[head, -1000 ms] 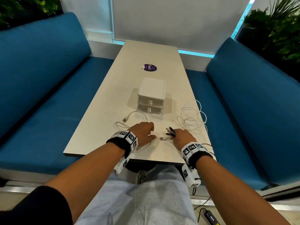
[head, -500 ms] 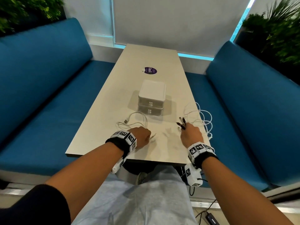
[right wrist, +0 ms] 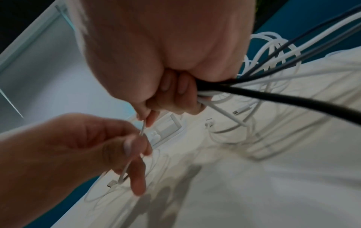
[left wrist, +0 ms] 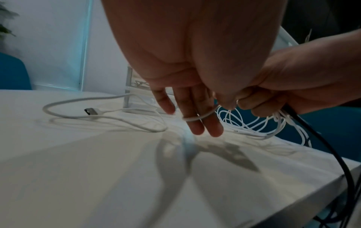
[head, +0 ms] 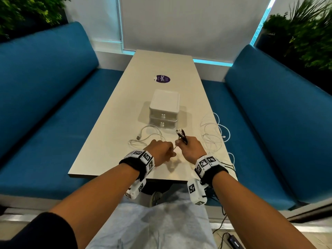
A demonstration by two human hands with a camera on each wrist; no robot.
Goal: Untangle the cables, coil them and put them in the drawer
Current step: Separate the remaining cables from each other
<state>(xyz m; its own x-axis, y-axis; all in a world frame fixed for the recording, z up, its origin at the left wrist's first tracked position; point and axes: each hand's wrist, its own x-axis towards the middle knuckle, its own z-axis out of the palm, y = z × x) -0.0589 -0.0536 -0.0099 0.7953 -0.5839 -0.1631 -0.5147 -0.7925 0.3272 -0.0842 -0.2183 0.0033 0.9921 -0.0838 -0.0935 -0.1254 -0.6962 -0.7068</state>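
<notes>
My left hand (head: 162, 150) and right hand (head: 190, 148) meet over the near end of the table. The right hand (right wrist: 175, 98) grips a bundle of a black cable (right wrist: 273, 98) and thin white cables, with the black ends (head: 181, 135) sticking up from its fist. A short white strand runs between the two hands. My left hand (right wrist: 134, 148) pinches that white cable, which loops across its fingers (left wrist: 199, 118) and ends in a USB plug (left wrist: 91, 111) lying on the table. A loose white tangle (head: 213, 135) lies to the right. The white two-drawer unit (head: 164, 105) stands shut behind the hands.
The long pale table (head: 111, 141) has blue benches at the left (head: 45, 105) and right (head: 269, 114). A purple sticker (head: 162, 79) lies beyond the drawers. Cables hang over the table's near right edge (head: 231, 162). A black adapter (head: 233, 243) lies on the floor.
Half a second ago the hands were apart, the right one out by the white tangle. It has swung back left with the black cable ends and now meets the left hand.
</notes>
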